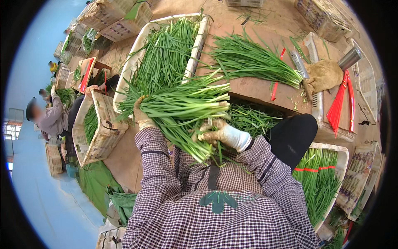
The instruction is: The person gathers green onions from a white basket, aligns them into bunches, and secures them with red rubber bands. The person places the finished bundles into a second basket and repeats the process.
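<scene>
A loose bunch of garlic chives (183, 102) lies across my gloved left hand (142, 113), whose thumb and fingers close around its leafy side; the pale stem ends point right. My right hand (222, 133), in a soiled white glove, pinches some blades at the lower edge of the bunch. Beyond the bunch, a white plastic crate (196, 51) is full of loose chives. On the board to the right rests another pile of chives (258, 60) over a red tie strip (274, 91), its stem ends near a metal blade (300, 63).
Red tie strips (338, 105), a brown cloth (325, 74) and a metal cylinder (350, 58) lie on an upturned crate at right. Banded chives (320, 180) fill a crate beside my knee. Cut leaves (252, 119) lie below the board. A co-worker (51, 116) sits at left behind a tilted crate (107, 124).
</scene>
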Tool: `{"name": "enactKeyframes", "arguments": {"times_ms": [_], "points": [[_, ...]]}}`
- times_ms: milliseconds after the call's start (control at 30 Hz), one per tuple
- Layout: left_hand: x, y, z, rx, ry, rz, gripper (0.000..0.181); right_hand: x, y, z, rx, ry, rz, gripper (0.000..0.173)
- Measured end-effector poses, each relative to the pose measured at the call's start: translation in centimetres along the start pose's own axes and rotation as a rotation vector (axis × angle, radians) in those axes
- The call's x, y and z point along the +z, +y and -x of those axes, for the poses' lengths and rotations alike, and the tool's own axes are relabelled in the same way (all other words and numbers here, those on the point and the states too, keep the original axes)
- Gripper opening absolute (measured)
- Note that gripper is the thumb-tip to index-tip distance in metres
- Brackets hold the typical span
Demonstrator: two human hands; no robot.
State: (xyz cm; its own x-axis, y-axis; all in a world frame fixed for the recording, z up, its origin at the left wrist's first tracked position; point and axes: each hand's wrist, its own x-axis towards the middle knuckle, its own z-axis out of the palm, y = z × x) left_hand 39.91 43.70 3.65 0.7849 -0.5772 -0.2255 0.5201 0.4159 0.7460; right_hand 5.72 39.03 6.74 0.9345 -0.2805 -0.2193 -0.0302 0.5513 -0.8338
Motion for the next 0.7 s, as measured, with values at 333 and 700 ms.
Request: {"name": "enactKeyframes", "arguments": {"times_ms": [333,700], "points": [[0.1,-2.1,0.5,-0.152,0.113,-0.08,0.014,-1.1,1.0,4.2,0.039,0.229,-0.355,0.019],[-1.2,-2.2,0.8,-0.049,0.249,-0.256,0.018,-4.7,0.1,14.3,-0.463,-0.037,-0.391,0.016]]}}
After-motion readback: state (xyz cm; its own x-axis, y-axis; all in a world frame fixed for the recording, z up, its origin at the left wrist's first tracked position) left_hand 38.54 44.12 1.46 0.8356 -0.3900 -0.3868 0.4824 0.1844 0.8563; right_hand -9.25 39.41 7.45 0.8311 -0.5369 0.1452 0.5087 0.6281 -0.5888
